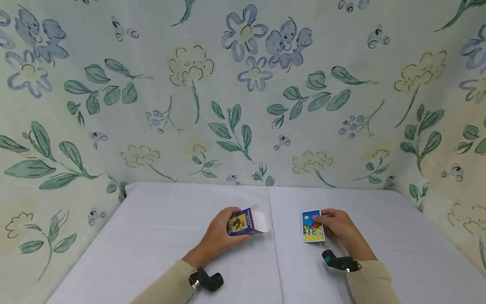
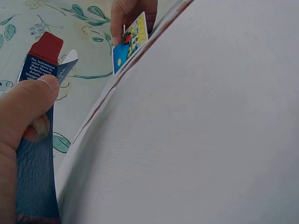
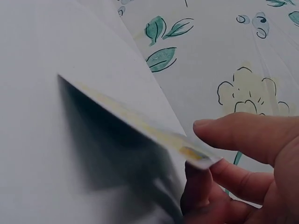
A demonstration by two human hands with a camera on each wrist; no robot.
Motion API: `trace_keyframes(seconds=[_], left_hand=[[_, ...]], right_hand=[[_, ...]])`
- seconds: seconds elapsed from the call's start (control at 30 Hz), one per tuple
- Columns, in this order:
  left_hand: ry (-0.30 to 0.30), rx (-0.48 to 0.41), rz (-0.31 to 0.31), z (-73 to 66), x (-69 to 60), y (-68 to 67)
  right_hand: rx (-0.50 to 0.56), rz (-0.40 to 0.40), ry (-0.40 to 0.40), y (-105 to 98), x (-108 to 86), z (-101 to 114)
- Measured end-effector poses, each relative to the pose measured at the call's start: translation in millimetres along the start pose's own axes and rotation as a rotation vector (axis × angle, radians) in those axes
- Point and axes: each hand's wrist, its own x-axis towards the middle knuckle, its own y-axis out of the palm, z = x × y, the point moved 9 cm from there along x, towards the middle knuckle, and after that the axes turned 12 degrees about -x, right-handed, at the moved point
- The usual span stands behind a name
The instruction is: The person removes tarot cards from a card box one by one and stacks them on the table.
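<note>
My left hand (image 1: pixel 215 236) grips a small blue card box (image 1: pixel 241 223) between thumb and fingers. The box has a yellow picture on its front, and its white end flap (image 1: pixel 262 221) stands open toward the right. In the left wrist view, the thumb presses the printed side of the box (image 2: pixel 35 177). My right hand (image 1: pixel 343 230) pinches a picture card (image 1: pixel 309 236) by its right edge, with blue above and yellow below. From the right wrist, the card (image 3: pixel 135 123) appears nearly edge-on, tilted over the cloth; whether it is a single card cannot be told.
A white cloth (image 1: pixel 171 211) covers the table, with a seam or fold running down its middle. Behind and at both sides hangs a floral curtain (image 1: pixel 243 126). Each wrist wears a dark strap-on device (image 1: pixel 206 279).
</note>
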Motion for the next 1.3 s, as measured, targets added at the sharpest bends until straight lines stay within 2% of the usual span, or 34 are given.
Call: trace_keyframes(seconds=[0.9,1.3], left_hand=[[0.006,-0.006,0.01,-1.0,-0.8,0.5],[0.009,0.011,-0.003,-2.1,-0.4,-0.3]], right_hand=[[-0.118,-0.062,-0.037,4.4,9.2,-3.5],[-0.159,-0.084,-0.055,2.5,3.7,2.1]])
